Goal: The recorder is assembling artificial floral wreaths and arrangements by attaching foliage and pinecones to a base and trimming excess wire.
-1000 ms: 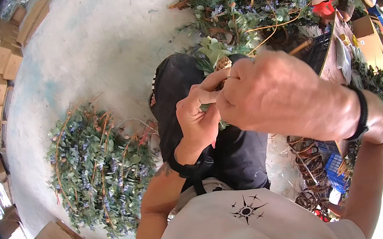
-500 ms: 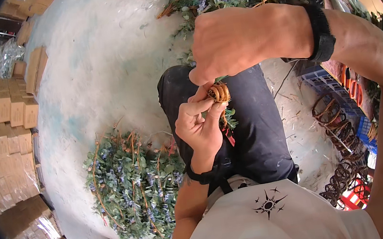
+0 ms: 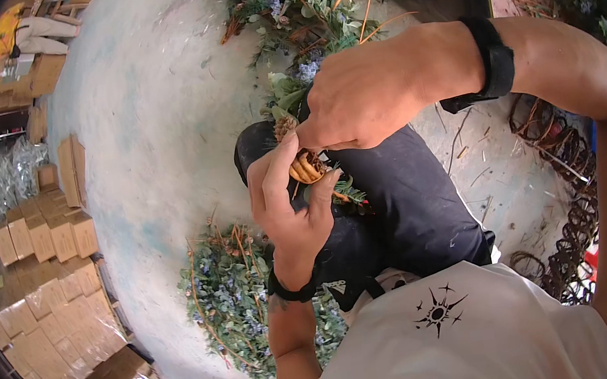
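Many cartons [image 3: 40,238], greenery [image 3: 219,308], right hand [image 3: 368,96] partly hiding trousers [image 3: 407,191]

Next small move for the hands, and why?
Probably firm up the left hand on the ribbed tan piece before moving the right hand: the piece sits in the left's pinch, while the right is curled closed beside it, its grip hidden.

White shirt [image 3: 463,352], black sunburst print [image 3: 439,313], black wristbands [image 3: 492,61], dark dust-marked trousers [image 3: 404,199]
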Tool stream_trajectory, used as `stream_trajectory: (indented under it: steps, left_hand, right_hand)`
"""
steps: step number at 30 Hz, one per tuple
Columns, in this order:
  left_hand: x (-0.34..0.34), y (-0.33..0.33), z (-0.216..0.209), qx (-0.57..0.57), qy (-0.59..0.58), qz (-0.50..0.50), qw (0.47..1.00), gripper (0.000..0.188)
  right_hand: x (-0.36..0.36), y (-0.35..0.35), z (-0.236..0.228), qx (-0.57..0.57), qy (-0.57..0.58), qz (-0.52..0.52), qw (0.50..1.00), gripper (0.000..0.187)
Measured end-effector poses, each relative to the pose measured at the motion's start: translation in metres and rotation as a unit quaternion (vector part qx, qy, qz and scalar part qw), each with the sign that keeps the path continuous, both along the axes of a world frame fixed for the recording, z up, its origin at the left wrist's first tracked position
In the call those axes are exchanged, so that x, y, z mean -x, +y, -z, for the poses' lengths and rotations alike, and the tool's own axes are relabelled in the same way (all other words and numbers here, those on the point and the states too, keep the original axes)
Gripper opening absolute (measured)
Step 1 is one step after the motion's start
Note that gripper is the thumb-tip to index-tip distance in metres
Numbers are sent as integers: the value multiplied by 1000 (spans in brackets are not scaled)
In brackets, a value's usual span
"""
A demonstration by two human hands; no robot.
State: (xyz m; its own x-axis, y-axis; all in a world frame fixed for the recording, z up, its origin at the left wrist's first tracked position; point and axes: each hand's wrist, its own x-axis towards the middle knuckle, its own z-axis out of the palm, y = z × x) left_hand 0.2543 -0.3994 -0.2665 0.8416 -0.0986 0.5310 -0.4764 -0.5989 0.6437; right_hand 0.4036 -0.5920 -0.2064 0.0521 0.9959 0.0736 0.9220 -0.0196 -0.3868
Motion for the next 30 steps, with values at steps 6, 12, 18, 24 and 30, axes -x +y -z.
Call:
stream_trajectory:
  steps: [6, 12, 18, 24, 30]
  left_hand:
    - [-5, 2, 10, -7, -78, 23, 997, 50]
    - [-19, 7, 8, -22, -148, 78, 986, 41]
    - [-16, 4, 0, 56, -68, 51, 995, 37]
    - [-29, 19, -24, -56, 25, 145, 988, 37]
    - [-31, 23, -4, 7, -39, 135, 990, 29]
  right_hand:
    - [6, -6, 13, -18, 44, 1, 999, 20]
    - [39, -21, 22, -57, 93, 35, 993, 18]
    - [59, -17, 45, -81, 174, 130, 973, 20]
    - [51, -22, 42, -71, 112, 120, 984, 22]
    - [80, -22, 61, -169, 145, 131, 966, 17]
